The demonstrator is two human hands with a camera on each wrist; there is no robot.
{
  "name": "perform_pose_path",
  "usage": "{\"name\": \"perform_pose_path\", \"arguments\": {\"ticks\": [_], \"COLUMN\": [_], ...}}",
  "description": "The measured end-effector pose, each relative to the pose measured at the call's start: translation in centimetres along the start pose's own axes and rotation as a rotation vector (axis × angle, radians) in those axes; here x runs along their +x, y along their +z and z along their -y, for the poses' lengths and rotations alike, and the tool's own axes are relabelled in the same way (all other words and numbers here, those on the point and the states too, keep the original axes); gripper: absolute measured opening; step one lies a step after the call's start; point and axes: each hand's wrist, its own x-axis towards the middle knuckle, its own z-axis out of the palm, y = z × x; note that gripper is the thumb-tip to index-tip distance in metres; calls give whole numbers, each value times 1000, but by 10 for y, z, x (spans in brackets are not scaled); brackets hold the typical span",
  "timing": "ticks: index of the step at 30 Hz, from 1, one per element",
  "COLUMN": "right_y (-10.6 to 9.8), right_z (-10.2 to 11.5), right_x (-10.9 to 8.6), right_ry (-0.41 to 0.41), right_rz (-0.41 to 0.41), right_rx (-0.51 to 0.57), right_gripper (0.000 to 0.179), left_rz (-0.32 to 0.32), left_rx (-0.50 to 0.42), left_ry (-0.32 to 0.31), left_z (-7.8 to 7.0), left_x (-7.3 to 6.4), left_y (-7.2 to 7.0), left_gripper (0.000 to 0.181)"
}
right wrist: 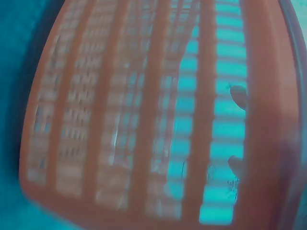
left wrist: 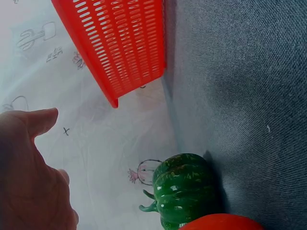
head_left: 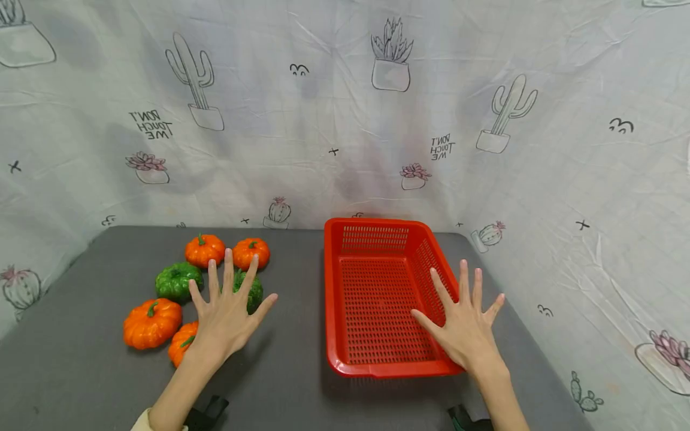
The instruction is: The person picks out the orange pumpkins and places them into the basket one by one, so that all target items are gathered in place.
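Observation:
My left hand (head_left: 223, 320) is held over the small pumpkins with its fingers spread and nothing in its grasp. Around it lie several orange pumpkins (head_left: 153, 324) and two green pumpkins (head_left: 179, 282); the hand partly covers one of each colour. In the left wrist view, that hand (left wrist: 33, 177) shows at the lower left, apart from a green pumpkin (left wrist: 187, 187). My right hand (head_left: 469, 329), fingers also spread, is at the front right corner of a red plastic basket (head_left: 330, 299); whether it touches the rim I cannot tell. The basket's slotted side (right wrist: 268, 120) fills the right wrist view.
A grey cloth-covered table (head_left: 291, 335) carries everything. Behind it and along the right side hangs a white curtain (head_left: 334, 108) printed with cacti. Black straps (head_left: 207, 413) show at both wrists near the bottom edge.

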Motion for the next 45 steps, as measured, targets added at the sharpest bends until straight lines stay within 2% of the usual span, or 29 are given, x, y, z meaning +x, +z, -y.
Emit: {"name": "perform_pose_path", "arguments": {"ticks": [5,9,13,16,19,22,24,26,29,34,36,39,43,45], "right_y": [-8,-13,-15,-15,-14,-9,-4,2,10,17,17,16,16,17], "right_z": [-30,-56,-73,-79,-81,-83,-85,-86,-88,-88,-86,-84,-80,-78], "right_x": [1,-5,-14,-18,-19,-16,-13,-11,-11,-17,-19,-22,-24,-23], "right_ry": [36,48,30,-26,-122,-243,-325,-374,-391,-307,-285,-274,-276,-272], "right_rz": [-9,37,121,159,141,74,11,-46,-103,-112,-128,-151,-170,-170], "right_rx": [-12,9,132,282,388,425,446,473,521,619,615,537,414,365], "right_gripper": [87,93,94,82,60,34,25,21,22,27,29,25,45,48], "left_rz": [-8,2,38,56,59,60,68,85,125,201,223,243,243,233], "left_rx": [-4,1,7,6,-3,-11,-17,-26,-48,-115,-127,-119,-86,-64], "left_ry": [-2,-11,-33,-46,-54,-57,-60,-64,-71,-64,-61,-65,-71,-72], "left_z": [1,5,10,12,13,14,14,16,18,25,28,35,39,40], "left_x": [2,-4,-14,-18,-18,-17,-15,-15,-14,-13,-13,-12,-9,-8], "left_y": [0,3,5,3,1,-2,-2,-2,-3,-10,-15,-20,-23,-24], "left_gripper": [81,82,83,83,83,83,83,83,83,83,83,84,85,85]}}
